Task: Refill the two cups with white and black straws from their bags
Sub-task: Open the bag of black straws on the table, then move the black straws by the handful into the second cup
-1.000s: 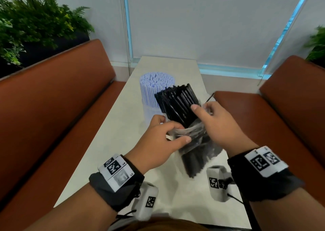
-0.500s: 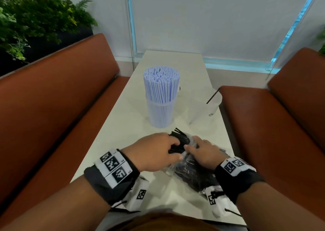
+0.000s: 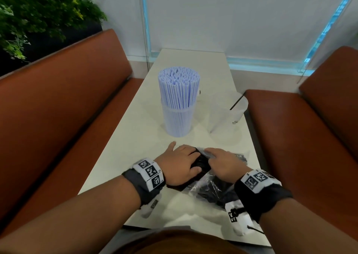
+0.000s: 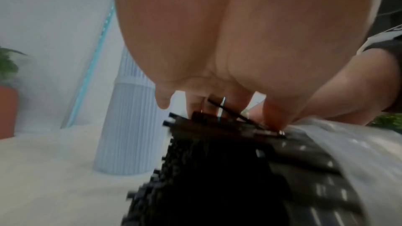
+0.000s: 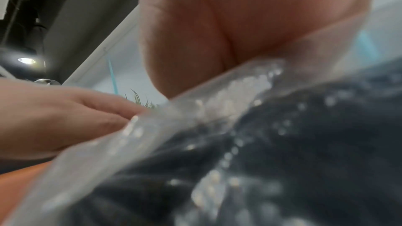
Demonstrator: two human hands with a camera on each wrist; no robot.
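A clear cup (image 3: pixel 179 118) packed with white straws (image 3: pixel 179 87) stands mid-table; it also shows in the left wrist view (image 4: pixel 128 126). To its right a second clear cup (image 3: pixel 226 118) holds one black straw (image 3: pixel 236 102). Near the table's front edge lies a clear plastic bag (image 3: pixel 211 190) with a bundle of black straws (image 3: pixel 202 162) sticking out of its mouth. My left hand (image 3: pixel 193 161) grips the bare end of the bundle (image 4: pixel 206 169), fingers curled over it. My right hand (image 3: pixel 211 157) rests flat on the bag (image 5: pixel 217 126).
The narrow white table (image 3: pixel 135 137) runs away from me between two brown benches (image 3: pixel 64 108) (image 3: pixel 302 137). A plant (image 3: pixel 38 15) stands behind the left bench. A white wall and a blue-lit strip close the far end.
The bag of black straws came down from upright in the air to lying on the table near me. Both hands moved down with it; my right hand went from pinching the bag to lying on it.
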